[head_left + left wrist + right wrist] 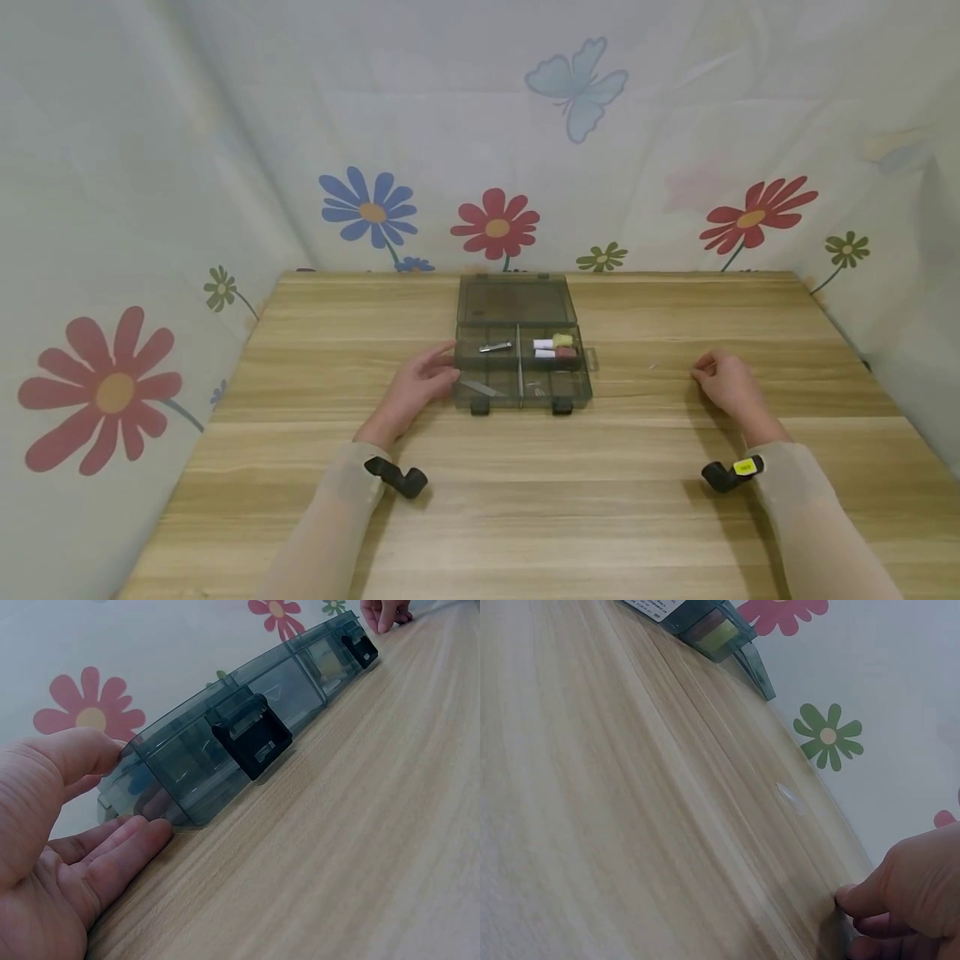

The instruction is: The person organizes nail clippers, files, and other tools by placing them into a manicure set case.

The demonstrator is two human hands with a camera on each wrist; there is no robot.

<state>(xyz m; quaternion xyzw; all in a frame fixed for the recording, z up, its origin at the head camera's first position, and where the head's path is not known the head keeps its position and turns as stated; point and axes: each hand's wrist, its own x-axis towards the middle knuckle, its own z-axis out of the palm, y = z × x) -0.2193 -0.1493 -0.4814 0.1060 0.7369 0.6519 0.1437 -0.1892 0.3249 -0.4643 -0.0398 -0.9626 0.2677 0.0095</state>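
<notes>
Your left hand [417, 385] rests against the left end of the open smoky-grey compartment box [521, 367], thumb on its rim and straight fingers along its wall, a loose grip clamping nothing. The box sits mid-desk [480, 500], lid folded back, with a nail clipper [495, 346] in one compartment. Your right hand [724, 381] lies well apart on the desk, fingers curled with fingertips down, holding nothing.
</notes>
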